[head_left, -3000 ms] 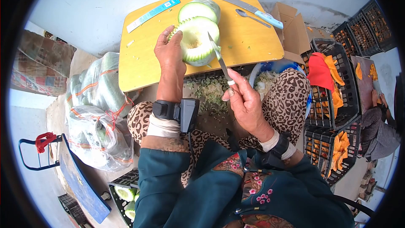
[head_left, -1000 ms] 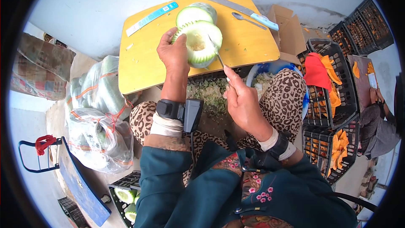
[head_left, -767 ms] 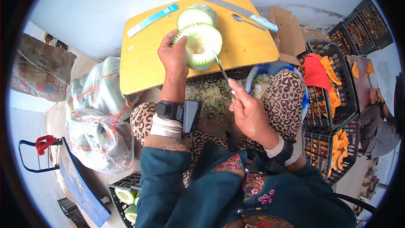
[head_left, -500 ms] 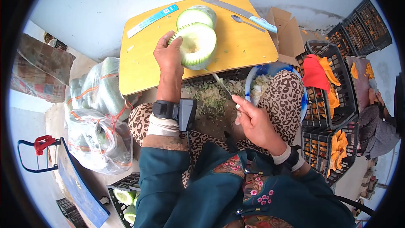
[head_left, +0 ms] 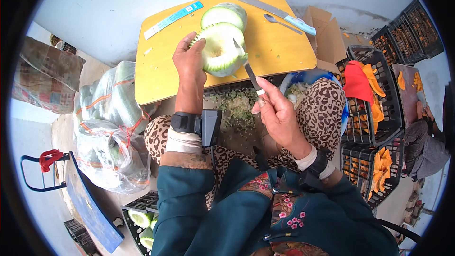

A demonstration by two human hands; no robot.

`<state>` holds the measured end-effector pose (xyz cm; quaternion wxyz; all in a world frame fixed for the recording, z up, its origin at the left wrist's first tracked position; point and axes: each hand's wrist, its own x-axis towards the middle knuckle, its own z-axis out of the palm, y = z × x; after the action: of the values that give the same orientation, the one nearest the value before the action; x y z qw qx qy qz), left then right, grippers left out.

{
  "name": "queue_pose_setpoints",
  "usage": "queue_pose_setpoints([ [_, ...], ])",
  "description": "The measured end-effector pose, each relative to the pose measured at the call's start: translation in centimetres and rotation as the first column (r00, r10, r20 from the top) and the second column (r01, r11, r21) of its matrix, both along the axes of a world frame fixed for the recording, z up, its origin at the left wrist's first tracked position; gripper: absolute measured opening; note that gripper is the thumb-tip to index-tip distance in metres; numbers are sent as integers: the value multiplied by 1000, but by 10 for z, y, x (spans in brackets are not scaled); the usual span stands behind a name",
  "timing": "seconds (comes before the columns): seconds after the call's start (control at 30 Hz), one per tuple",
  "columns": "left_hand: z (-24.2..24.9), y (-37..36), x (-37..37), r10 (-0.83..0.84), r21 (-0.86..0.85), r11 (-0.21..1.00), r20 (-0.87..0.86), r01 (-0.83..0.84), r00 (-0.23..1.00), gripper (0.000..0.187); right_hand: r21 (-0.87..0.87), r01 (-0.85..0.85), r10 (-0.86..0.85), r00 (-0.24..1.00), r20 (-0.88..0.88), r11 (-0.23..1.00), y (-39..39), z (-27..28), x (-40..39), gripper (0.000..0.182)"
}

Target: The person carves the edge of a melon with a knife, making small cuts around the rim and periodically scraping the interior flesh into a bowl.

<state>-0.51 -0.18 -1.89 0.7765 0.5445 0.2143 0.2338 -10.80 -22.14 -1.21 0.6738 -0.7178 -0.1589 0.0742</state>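
Note:
My left hand (head_left: 189, 59) is closed on the left rim of a hollowed winter melon piece (head_left: 215, 61), near the front edge of the yellow table (head_left: 166, 76). Zigzag notches run along part of the melon's green edge, and its pale middle is scooped out. In my right hand (head_left: 279, 116) is a small knife (head_left: 251, 76), gripped by the handle. Its blade meets the melon's right rim, where a bit of peel shows. Directly behind stands another cut winter melon (head_left: 225, 16), its pale face towards me.
On the table lie a long blue-handled knife (head_left: 270, 9), a spoon (head_left: 283, 23) and a blue-and-white strip (head_left: 173, 20). Scraps (head_left: 239, 106) lie below. Bagged melons (head_left: 109, 128) stand left; black crates (head_left: 372, 137) with orange pieces stand right, near another person (head_left: 426, 147).
My right hand has raised the knife from below the table edge to the melon's right rim. My left hand keeps its hold on the melon.

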Motion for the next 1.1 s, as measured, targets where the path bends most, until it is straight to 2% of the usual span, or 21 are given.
queue_pose_setpoints([
  [0.23, -2, 1, 1, 1, -59, 998, 39, 2, 999, 35, -34, -11, 12, 1000, 14, 999, 2, 1, 3, 47],
  [0.73, -1, 4, 0, -26, -16, 1000, 14, 26, 1000, 35, -105, -52, 68, 987, 146, 993, -4, 0, 16, 48],
  [0.93, 0, 4, 1, -43, -29, 999, 7, 43, 999, 35, -150, 19, 23, 963, 269, 989, 4, -4, 21, 45],
  [1.1, -2, 5, 2, -69, -11, 998, 18, 69, 997, 35, -162, 56, -8, 959, 284, 985, 13, 3, 27, 43],
])
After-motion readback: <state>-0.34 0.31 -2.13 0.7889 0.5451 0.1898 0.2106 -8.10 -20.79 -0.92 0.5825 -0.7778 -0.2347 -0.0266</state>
